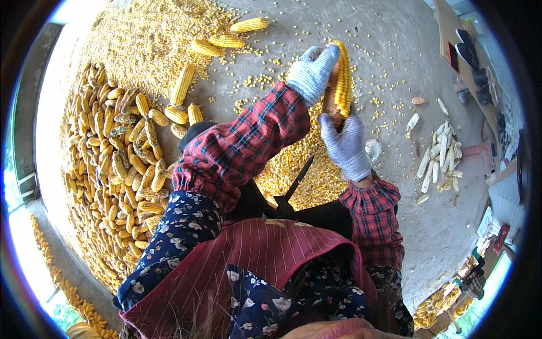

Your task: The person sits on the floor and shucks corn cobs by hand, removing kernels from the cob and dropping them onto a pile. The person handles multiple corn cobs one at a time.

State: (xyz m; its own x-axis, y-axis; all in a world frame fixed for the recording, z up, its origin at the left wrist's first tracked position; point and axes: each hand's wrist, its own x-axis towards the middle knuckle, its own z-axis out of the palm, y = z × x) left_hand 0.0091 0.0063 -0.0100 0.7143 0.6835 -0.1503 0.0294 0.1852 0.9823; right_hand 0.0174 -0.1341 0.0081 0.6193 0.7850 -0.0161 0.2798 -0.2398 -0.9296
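A partly shelled ear of corn [344, 80] is held upright in the picture between my two gloved hands. Rows of yellow kernels cover its right side, while reddish-brown bare cob shows on the left. My left hand [312, 75] grips the upper part, its thumb against the far end. Around the lower end closes my right hand [348, 146]. Below them, a dark pointed blade-like spike [300, 180] slants up between my knees; its base is partly hidden. Loose kernels [279, 169] form a heap under and around the spike.
Left of me lies a large pile of unshelled ears [123, 169]. Loose kernels [156, 38] spread beyond it, with several ears [183, 84] nearby. Bare pale cobs [440, 152] lie right on the concrete floor [432, 237], beside a pinkish container [476, 159]. Shoes [468, 48] stand at far right.
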